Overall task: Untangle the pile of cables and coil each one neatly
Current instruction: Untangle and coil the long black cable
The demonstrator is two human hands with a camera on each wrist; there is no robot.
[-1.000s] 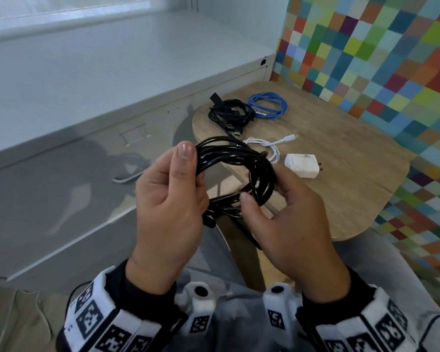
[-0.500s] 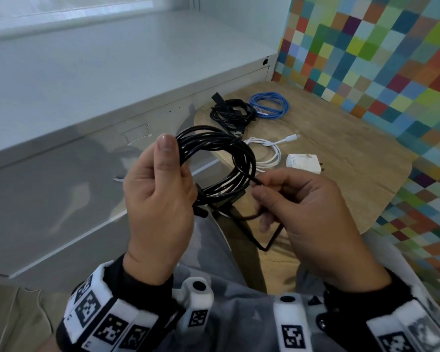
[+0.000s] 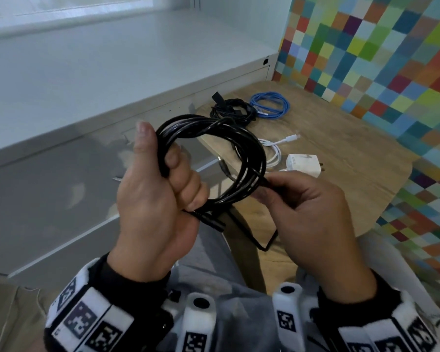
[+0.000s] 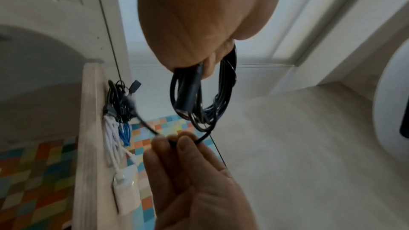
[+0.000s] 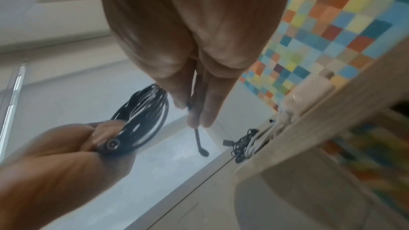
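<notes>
A black cable [image 3: 239, 141] is wound into a coil of several loops, held in the air in front of the wooden table [image 3: 341, 153]. My left hand [image 3: 160, 189] grips the coil's left side, fingers curled through the loops and thumb up along them [image 4: 199, 83]. My right hand [image 3: 302, 199] pinches the cable's loose tail at the coil's right side [image 5: 192, 111]; a short slack loop [image 3: 264, 246] hangs below it. On the table lie a coiled black cable [image 3: 231, 110], a coiled blue cable [image 3: 269, 105] and a white cable [image 3: 274, 151] with its white charger [image 3: 302, 165].
A white metal cabinet [image 3: 87, 97] with drawers stands left of the table. A wall of coloured squares [image 3: 379, 59] runs behind and to the right. My grey-trousered lap [image 3: 214, 275] is below the hands.
My left hand has lifted and turned the coil, thumb now up. My right hand let go of the coil's right side and pinched the loose tail, drawing it against the coil.
</notes>
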